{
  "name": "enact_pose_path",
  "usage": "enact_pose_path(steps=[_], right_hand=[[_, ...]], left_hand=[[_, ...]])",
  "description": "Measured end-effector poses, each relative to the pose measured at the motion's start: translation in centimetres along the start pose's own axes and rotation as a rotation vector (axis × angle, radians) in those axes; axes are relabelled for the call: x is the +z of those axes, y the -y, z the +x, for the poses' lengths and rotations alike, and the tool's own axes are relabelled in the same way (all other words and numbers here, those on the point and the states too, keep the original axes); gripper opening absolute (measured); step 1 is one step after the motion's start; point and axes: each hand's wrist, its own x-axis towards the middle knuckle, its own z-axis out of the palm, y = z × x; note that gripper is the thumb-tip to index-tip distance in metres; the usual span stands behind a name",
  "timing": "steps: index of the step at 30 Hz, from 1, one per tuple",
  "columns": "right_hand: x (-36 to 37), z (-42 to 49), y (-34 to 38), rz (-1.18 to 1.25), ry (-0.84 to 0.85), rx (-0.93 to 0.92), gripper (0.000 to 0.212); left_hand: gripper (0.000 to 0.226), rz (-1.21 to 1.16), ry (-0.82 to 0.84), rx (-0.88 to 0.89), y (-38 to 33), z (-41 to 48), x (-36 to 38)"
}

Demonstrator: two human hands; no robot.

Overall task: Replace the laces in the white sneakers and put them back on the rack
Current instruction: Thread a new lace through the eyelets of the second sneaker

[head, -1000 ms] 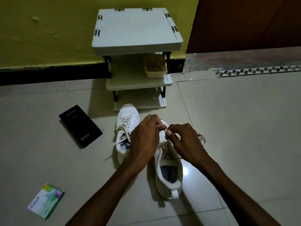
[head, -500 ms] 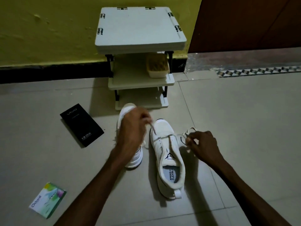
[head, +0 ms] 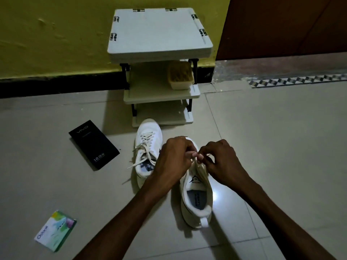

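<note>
Two white sneakers stand on the tiled floor in front of a small white rack (head: 161, 93). The left sneaker (head: 147, 141) is laced, its loose lace ends trailing to the left. The right sneaker (head: 197, 196) points toward the rack, heel toward me. My left hand (head: 173, 162) and my right hand (head: 223, 162) meet over its tongue area. Each pinches a white lace (head: 195, 157) between fingertips. The hands hide the front of that shoe.
A yellowish brush box (head: 180, 76) sits on the rack's middle shelf. A black phone box (head: 93, 144) lies left of the shoes, a small green-white packet (head: 55, 230) at lower left. A yellow wall and a brown door stand behind.
Half a second ago my hands were spread apart, pulling the lace out to both sides. Now they have come back together over the right sneaker's tongue.
</note>
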Motion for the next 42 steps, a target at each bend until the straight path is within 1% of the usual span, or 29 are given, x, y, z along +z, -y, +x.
enact_pose_path(steps=[3,6,8,10,12,14,16,17,19,20,22,25,28,30,32,37,39,42], right_hand=[[-0.2,0.0,0.3,0.0,-0.028,0.009,0.018],[-0.3,-0.1,0.5,-0.082,-0.047,-0.018,0.016],[-0.3,-0.3,0.2,-0.16,-0.063,-0.018,0.015],[-0.4,-0.6,-1.0,-0.212,-0.071,0.022,0.018],[-0.5,-0.9,-3.3,-0.253,-0.108,0.095,0.021],[-0.6,-1.3,-5.9,-0.314,-0.149,0.189,0.024],[-0.8,-1.7,-7.5,-0.342,-0.134,0.292,0.019],[-0.7,-1.8,-7.6,-0.341,-0.133,0.31,0.014],[-0.5,-1.6,-7.1,-0.296,-0.141,0.261,0.01],[-0.4,-1.4,-6.6,-0.255,-0.145,0.222,0.013],[-0.2,-0.7,-5.1,-0.164,-0.157,0.142,0.019],[-0.3,0.1,-2.6,-0.091,-0.164,0.024,0.021],[-0.8,0.3,-0.4,-0.074,-0.151,-0.03,0.021],[-1.2,0.1,0.2,-0.087,-0.146,-0.037,0.019],[-1.3,0.1,0.4,-0.09,-0.14,-0.02,0.019],[-0.9,-0.1,0.3,-0.098,-0.141,-0.035,0.02],[-0.6,-0.1,-0.3,-0.118,-0.134,-0.005,0.02],[-0.3,-0.3,-3.6,-0.172,-0.153,0.12,0.018]], left_hand=[[0.003,-0.007,0.061,-0.038,0.0,-0.1,0.3],[0.005,0.022,0.026,-0.023,-0.1,-0.4,0.2],[0.009,0.054,-0.04,-0.071,0.1,-0.1,-0.6],[0.009,0.126,-0.147,-0.161,1.2,0.6,-2.1],[0.008,0.221,-0.287,-0.257,3.1,1.5,-4.1],[0.013,0.286,-0.39,-0.364,5.0,2.0,-6.0],[0.015,0.312,-0.417,-0.452,6.3,2.1,-6.9],[0.015,0.33,-0.393,-0.464,6.5,2.0,-7.0],[0.017,0.37,-0.308,-0.398,6.2,1.5,-6.1],[0.023,0.359,-0.272,-0.33,5.6,1.2,-5.4],[0.033,0.203,-0.196,-0.198,3.6,0.5,-3.8],[0.026,-0.06,-0.028,-0.096,0.3,0.2,-1.3],[0.017,-0.1,0.042,-0.056,-1.2,0.2,0.2],[0.012,-0.105,0.026,-0.061,-1.5,0.2,0.5],[0.002,-0.076,-0.006,-0.076,-1.6,0.3,0.3],[0.011,-0.017,-0.011,-0.081,-1.6,-0.2,-0.3],[0.017,-0.004,-0.07,-0.106,-1.2,-0.2,-1.0],[0.02,0.048,-0.223,-0.217,0.0,0.5,-3.3]])
